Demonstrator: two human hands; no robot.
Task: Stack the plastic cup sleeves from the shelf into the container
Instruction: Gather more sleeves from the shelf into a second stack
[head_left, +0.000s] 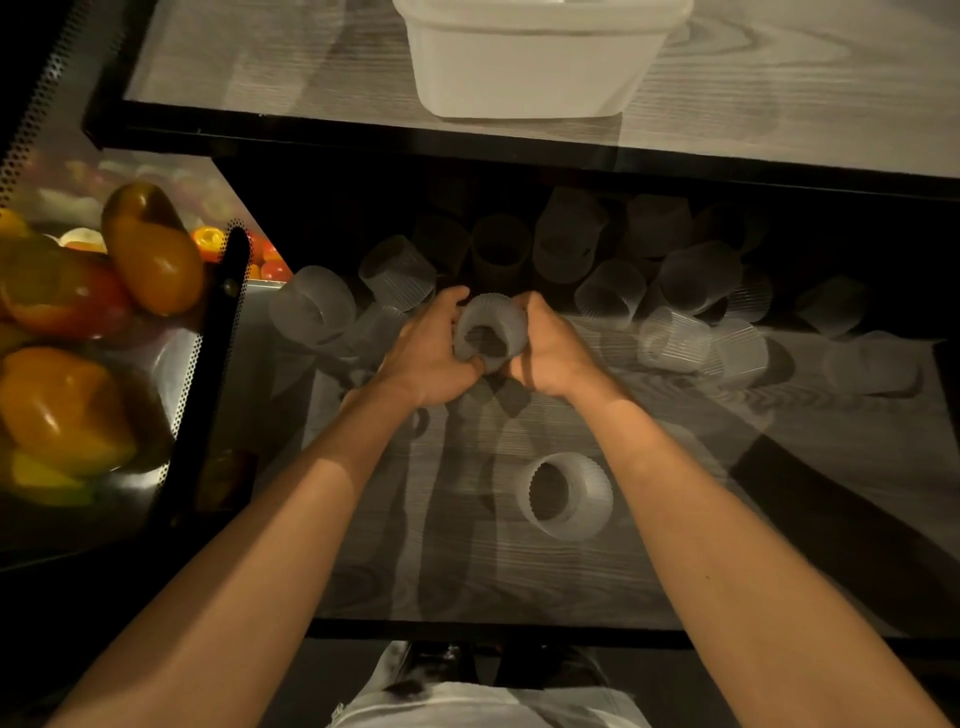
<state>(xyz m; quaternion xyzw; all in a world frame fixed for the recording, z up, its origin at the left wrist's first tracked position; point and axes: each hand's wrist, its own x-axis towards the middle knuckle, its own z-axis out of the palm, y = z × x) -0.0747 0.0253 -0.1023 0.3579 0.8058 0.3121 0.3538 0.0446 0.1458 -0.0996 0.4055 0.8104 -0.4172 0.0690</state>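
Woodgrain shelf (467, 577) lies dim beneath left hand (426, 358) and right hand (553, 353) clamping one sleeve (488, 330).

Container (530, 67): milky white, plain.
Shelf board (260, 67) under the container: pale grey, darker wood-grain swirls.
Frame (467, 631): black.
Cup sleeve (488, 332) straight below the container: frosted grey-white, fine vertical ribbing.
Lone sleeve (569, 496) further below the container: same frost, same ribs.
Peppers (150, 249) far left of the container: glossy orange and yellow, one flushed red.
Perforated panel (182, 374) beside them: silver, dotted with small holes.
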